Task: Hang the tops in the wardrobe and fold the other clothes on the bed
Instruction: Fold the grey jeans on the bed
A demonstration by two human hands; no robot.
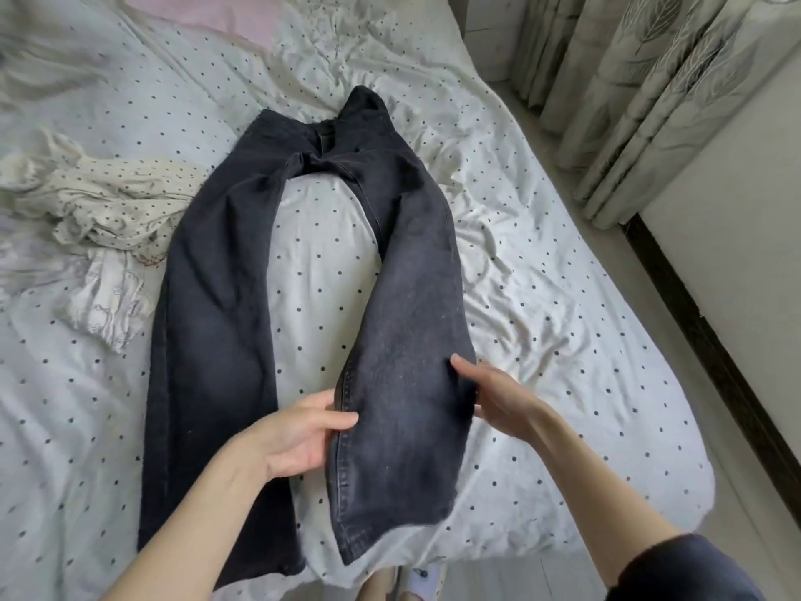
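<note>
A pair of dark grey jeans (242, 297) lies spread on the bed (563, 340), waist far from me, legs apart and pointing toward me. My left hand (303, 435) pinches the inner seam edge of the right leg, thumb on top and fingers beneath. My right hand (494, 396) grips the outer edge of that same leg, thumb on top of the denim. The leg's lower part is slightly raised off the sheet. No wardrobe is in view.
A crumpled cream dotted garment (112, 201) lies left of the jeans, with a white printed cloth (104, 305) below it. A pink cloth (208, 15) shows at the bed's far end. Leaf-patterned curtains (650, 101) and a white wall with dark skirting (715, 340) stand at right.
</note>
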